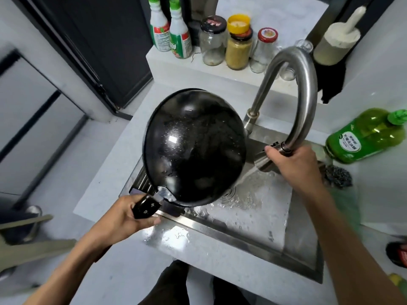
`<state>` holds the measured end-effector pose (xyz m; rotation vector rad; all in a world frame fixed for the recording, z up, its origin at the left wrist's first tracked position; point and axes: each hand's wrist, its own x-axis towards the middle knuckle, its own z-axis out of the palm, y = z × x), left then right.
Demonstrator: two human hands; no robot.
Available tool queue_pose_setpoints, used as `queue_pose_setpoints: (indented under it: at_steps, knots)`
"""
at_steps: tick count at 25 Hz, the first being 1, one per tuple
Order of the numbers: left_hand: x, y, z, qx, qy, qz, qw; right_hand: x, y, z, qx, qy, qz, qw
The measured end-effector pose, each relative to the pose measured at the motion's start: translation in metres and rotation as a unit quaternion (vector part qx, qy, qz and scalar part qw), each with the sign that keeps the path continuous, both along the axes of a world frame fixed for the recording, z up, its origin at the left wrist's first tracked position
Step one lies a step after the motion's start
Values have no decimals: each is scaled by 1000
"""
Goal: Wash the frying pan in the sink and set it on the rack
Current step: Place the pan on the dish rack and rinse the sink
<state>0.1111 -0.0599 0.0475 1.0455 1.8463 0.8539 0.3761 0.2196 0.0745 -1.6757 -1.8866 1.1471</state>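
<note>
While water is running, step: I am rinsing the frying pan (195, 148), so the washing is in progress and the rack step is not yet done.

Head view, left hand (130, 214): I am gripping the pan's black handle (145, 206), fingers and thumb curled round it, tight hold.

Head view, right hand (293, 164): I am holding the spout end of the faucet (293, 84), fingers wrapped round the nozzle, aiming it toward the pan.

Pan position: it is hanging above the left part of the sink (253, 225), tipped up steeply, glossy black underside facing me, wet with droplets; the inside is facing away, so I cannot tell how clean it is.

Water: a stream is leaving the nozzle and passing just beside the pan's lower right edge, splashing on the sink floor near the drain (229, 193).

Nearby: a steel scourer (337, 176) is sitting on the sink's right rim, a green soap bottle (361, 135) is lying just behind it, jars (239, 49) are standing on the back ledge.

Rack: not in view, cannot tell where it is.

Next move, my judgement: I am going to need to swing the nozzle or turn the pan so the stream hits the surface, rotate to rinse the inside, then shut the water, drain the pan and carry it by the handle to the rack.

Risk, my judgement: wet handle, one-handed hold, pan could be slipping or knocking the faucet.
</note>
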Motion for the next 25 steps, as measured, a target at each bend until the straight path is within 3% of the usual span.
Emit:
queue_pose_setpoints:
  at_steps: [7,14,18,25]
  knots:
    - [-27,-16,-23,-50,48,127,989,-31,-7,6,-50,-31,67,996]
    - [-55,-1,-49,-61,49,192,978,-82,-26,3,-100,110,128,981]
    - [-78,11,-57,-57,42,210,975,-123,-29,-1,-80,159,122,976]
    - [-104,26,-65,-52,15,208,977,-163,-26,-24,-81,111,117,984]
